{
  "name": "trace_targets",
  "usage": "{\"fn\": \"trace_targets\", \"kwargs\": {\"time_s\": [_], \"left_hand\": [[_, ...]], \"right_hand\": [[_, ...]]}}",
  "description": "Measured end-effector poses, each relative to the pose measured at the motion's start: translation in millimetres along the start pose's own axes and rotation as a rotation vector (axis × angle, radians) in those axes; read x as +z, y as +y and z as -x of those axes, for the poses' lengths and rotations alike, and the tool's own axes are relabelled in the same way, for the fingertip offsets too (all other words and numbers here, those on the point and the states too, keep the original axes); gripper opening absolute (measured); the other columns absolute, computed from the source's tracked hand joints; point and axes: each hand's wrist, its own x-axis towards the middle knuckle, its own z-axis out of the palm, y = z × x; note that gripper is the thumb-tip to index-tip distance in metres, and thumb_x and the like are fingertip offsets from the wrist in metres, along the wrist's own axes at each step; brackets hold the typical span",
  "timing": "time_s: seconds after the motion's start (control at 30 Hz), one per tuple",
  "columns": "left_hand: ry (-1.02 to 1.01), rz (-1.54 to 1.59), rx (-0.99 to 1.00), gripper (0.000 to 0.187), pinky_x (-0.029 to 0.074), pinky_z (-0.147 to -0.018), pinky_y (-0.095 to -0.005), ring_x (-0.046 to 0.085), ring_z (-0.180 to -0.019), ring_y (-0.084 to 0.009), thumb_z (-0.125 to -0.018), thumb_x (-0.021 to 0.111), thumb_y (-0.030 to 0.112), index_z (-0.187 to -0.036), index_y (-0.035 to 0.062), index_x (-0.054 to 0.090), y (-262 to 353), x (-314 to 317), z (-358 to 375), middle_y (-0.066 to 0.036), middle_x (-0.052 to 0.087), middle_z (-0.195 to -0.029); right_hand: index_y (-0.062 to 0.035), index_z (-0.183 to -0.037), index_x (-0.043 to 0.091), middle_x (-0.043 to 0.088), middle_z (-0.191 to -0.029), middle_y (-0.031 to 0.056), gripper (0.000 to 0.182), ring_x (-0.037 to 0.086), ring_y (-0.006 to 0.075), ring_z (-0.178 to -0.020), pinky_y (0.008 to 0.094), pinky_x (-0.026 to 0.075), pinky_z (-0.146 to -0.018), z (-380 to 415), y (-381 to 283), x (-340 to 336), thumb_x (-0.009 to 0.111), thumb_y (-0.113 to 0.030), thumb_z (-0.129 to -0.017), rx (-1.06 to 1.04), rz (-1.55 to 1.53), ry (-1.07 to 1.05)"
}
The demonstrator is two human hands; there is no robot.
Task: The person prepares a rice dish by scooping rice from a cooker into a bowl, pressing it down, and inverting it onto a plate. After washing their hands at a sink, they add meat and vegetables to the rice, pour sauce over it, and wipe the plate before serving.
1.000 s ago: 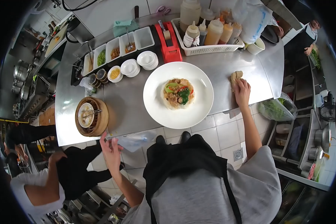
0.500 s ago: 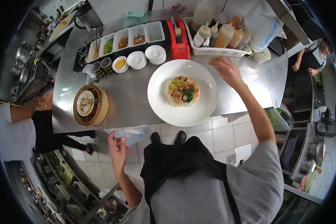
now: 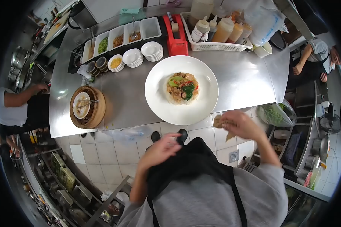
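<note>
A wide white plate (image 3: 153,98) stands near the front edge of the steel counter, with a round mound of rice (image 3: 174,99) topped with meat, greens and red bits at its centre. My right hand (image 3: 242,126) is closed round a crumpled brownish cloth (image 3: 218,122), off the counter's front edge to the right of the plate. My left hand (image 3: 161,149) is in front of my black apron, slightly blurred, its fingers stretched to the right and apart. It holds nothing that I can see.
A bamboo steamer (image 3: 98,117) with a small dish sits at the counter's left. Behind the plate are stacked white bowls (image 3: 152,53), topping trays (image 3: 151,28), a red tape dispenser (image 3: 177,43) and a bottle basket (image 3: 219,46). Other people (image 3: 15,100) stand at left and right.
My right hand has come from beside the bottle basket, back toward me, and the cloth shows more clearly. My left hand has moved right, in front of the apron. The plated food stays put.
</note>
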Motion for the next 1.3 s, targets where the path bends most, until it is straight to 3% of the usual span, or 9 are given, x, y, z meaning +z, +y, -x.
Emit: {"fn": "trace_targets", "kwargs": {"time_s": [0.1, 0.17, 0.23, 0.43, 0.7, 0.9, 1.03, 1.2, 1.3], "left_hand": [[-0.127, -0.118, 0.257, 0.041, 0.048, -0.062, -0.0277, 0.06, -0.076, -0.0168, -0.084, 0.061, 0.01, -0.119, 0.0048, 0.041, 26, 64, -64, -0.012, 0.053, -0.105], [0.102, -0.239, 0.634, 0.036, 0.048, -0.064, -0.0347, 0.06, -0.075, -0.0292, -0.082, 0.06, 0.008, -0.113, 0.003, 0.042, 7, 109, -103, -0.018, 0.055, -0.097], [0.045, -0.171, 0.569, 0.034, 0.047, -0.064, -0.0371, 0.058, -0.075, -0.0342, -0.082, 0.059, 0.007, -0.111, 0.0023, 0.042, 1, 134, -121, -0.02, 0.055, -0.093], [-0.073, -0.098, 0.551, 0.022, 0.047, -0.066, -0.0403, 0.059, -0.077, -0.0387, -0.085, 0.053, 0.007, -0.105, -0.001, 0.049, 2, 150, -128, -0.022, 0.059, -0.088], [0.039, -0.007, 0.229, 0.026, 0.048, -0.082, -0.0276, 0.062, -0.093, -0.0154, -0.093, 0.049, 0.016, -0.115, 0.0023, 0.053, -31, 80, -66, -0.011, 0.065, -0.1], [0.451, 0.082, 0.122, 0.03, 0.047, -0.075, -0.0243, 0.061, -0.089, -0.0129, -0.094, 0.046, 0.018, -0.121, 0.0029, 0.047, -65, 9, 7, -0.009, 0.065, -0.096], [0.711, 0.24, 0.075, 0.031, 0.045, -0.071, -0.0232, 0.06, -0.084, -0.0124, -0.095, 0.045, 0.02, -0.121, 0.0023, 0.046, -68, -3, 36, -0.009, 0.065, -0.095], [0.765, 0.244, 0.092, 0.033, 0.045, -0.072, -0.0236, 0.06, -0.084, -0.0123, -0.096, 0.043, 0.023, -0.122, 0.002, 0.046, -63, -14, 46, -0.01, 0.065, -0.094], [0.797, 0.252, 0.111, 0.033, 0.045, -0.07, -0.0234, 0.06, -0.083, -0.0123, -0.096, 0.043, 0.022, -0.122, 0.0017, 0.046, -54, -33, 47, -0.01, 0.065, -0.094]], "right_hand": [[-0.0012, -0.114, 0.054, 0.061, -0.094, 0.0079, 0.03, 0.056, 0.0149, -0.093, 0.0263, 0.044, -0.08, 35, -8, 66, 0.049, -0.022, -0.093, 0.431, -0.682, 0.312], [-0.0011, -0.13, 0.037, 0.05, -0.118, 0.0112, 0.042, 0.045, 0.0144, -0.109, 0.0266, 0.037, -0.093, 37, -14, 120, 0.043, -0.026, -0.096, 0.418, -0.914, 0.694], [-0.0013, -0.13, 0.036, 0.047, -0.12, 0.0116, 0.042, 0.042, 0.0158, -0.113, 0.0277, 0.034, -0.096, 31, -17, 138, 0.041, -0.026, -0.097, 0.313, -1.057, 1.024], [0.0015, -0.111, 0.047, 0.053, -0.102, 0.0092, 0.03, 0.051, 0.0161, -0.094, 0.0282, 0.041, -0.084, 31, 24, 128, 0.041, -0.024, -0.097, 0.33, -0.667, 1.288], [-0.0013, -0.109, 0.049, 0.052, -0.105, 0.0149, 0.026, 0.051, 0.0295, -0.095, 0.0348, 0.044, -0.081, -78, 59, 7, 0.054, -0.012, -0.086, -0.103, 0.124, 0.914], [-0.0057, -0.099, 0.056, 0.05, -0.111, 0.0085, 0.023, 0.048, 0.027, -0.103, 0.0381, 0.044, -0.084, -172, 94, -47, 0.057, -0.009, -0.076, -0.65, 0.764, 0.174], [-0.0073, -0.084, 0.054, 0.049, -0.107, 0.0051, 0.009, 0.046, 0.0226, -0.106, 0.0336, 0.048, -0.079, -253, 58, -60, 0.055, -0.011, -0.076, -1.047, 1.111, -0.031], [-0.0076, -0.083, 0.052, 0.046, -0.095, 0.0051, 0.006, 0.046, 0.0214, -0.101, 0.0291, 0.049, -0.075, -318, -14, -4, 0.054, -0.01, -0.077, -1.287, 0.955, -0.287], [-0.0073, -0.087, 0.051, 0.047, -0.102, 0.0073, 0.015, 0.046, 0.0238, -0.103, 0.0334, 0.046, -0.084, -294, -74, 33, 0.058, -0.009, -0.074, -1.156, 0.859, -0.199]]}}
